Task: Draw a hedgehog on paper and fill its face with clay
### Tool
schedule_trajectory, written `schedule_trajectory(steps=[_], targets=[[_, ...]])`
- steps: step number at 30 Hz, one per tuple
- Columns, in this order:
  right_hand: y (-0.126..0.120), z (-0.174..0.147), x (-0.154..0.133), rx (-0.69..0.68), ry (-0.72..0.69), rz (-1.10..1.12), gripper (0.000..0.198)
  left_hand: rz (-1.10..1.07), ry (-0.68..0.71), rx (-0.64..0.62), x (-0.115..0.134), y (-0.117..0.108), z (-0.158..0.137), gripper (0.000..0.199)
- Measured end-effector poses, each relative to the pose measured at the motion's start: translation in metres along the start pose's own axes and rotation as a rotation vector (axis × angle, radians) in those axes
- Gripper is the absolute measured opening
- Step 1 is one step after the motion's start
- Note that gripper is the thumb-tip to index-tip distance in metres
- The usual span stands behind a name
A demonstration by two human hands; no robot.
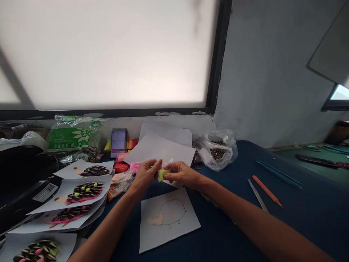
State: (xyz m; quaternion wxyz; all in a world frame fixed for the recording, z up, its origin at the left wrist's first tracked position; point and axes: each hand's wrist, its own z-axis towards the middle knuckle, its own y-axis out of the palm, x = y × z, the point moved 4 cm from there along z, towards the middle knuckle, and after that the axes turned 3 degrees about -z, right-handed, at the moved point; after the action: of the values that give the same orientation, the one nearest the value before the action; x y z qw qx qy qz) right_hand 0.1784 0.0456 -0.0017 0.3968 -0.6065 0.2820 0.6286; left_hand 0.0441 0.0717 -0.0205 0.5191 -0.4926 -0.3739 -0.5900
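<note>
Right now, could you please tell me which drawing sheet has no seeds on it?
The front centre sheet: its round body is only outlined, while the drawing sheets on the left carry dark, striped seeds.

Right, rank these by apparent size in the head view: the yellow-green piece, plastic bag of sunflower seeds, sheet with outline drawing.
1. Sheet with outline drawing, nearer the camera than the bag
2. Plastic bag of sunflower seeds
3. Yellow-green piece
</note>
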Motion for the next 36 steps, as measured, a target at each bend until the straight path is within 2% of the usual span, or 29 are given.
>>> schedule_trajectory(steps=[6,11,16,20,23,28,32,36], targets=[[-0.002,0.006,0.008,0.038,-0.007,0.051,0.025,-0.128,-0.045,0.095,0.002,-0.002,-0.001,0.047],[0.005,0.006,0.008,0.059,-0.034,0.081,0.030,0.004,-0.014,0.169,0.000,0.003,-0.002,0.048],[0.012,0.003,0.008,0.064,-0.028,0.124,0.030,0.071,0.088,0.246,-0.002,0.003,-0.002,0.046],[0.011,0.001,0.006,0.030,0.020,0.160,0.031,0.094,0.119,0.206,0.004,0.002,-0.002,0.049],[0.009,0.001,0.004,0.024,0.037,0.163,0.030,0.012,0.059,0.184,0.005,0.001,0.000,0.051],[0.007,0.004,0.006,0.134,0.013,0.151,0.027,-0.158,-0.065,0.197,0.000,-0.002,0.001,0.051],[0.002,0.006,0.012,0.224,0.020,0.148,0.032,-0.192,-0.169,0.133,-0.007,0.002,-0.001,0.054],[-0.003,0.005,0.015,0.260,0.037,0.146,0.030,-0.140,-0.157,0.088,-0.009,0.009,-0.002,0.059]])
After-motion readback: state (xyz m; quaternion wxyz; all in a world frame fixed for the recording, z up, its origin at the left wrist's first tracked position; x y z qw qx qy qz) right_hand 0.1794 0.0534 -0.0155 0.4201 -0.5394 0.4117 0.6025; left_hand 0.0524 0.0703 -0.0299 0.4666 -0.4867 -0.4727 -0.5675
